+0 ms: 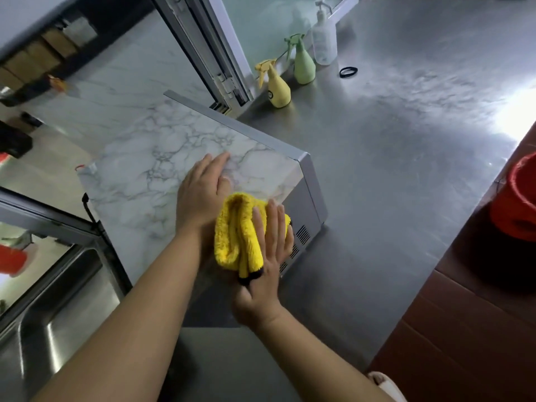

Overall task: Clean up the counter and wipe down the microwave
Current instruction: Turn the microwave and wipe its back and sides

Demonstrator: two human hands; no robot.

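The microwave (139, 181) stands on the steel counter (391, 175), its top covered in a marble pattern and its grey side facing right. My left hand (203, 192) lies flat on the top near the right edge, fingers straight. A bunched yellow cloth (235, 236) is against the microwave's vented side wall. My right hand (269, 256) presses it there with straight fingers, and the thumb is hidden behind the cloth's black-edged corner.
A yellow spray bottle (277, 87), a green spray bottle (303, 63) and a clear pump bottle (323, 39) stand at the back by the window frame. A black hair tie (348, 71) lies nearby. A red bucket (516, 204) sits at the right. A steel sink (52, 309) is at the left.
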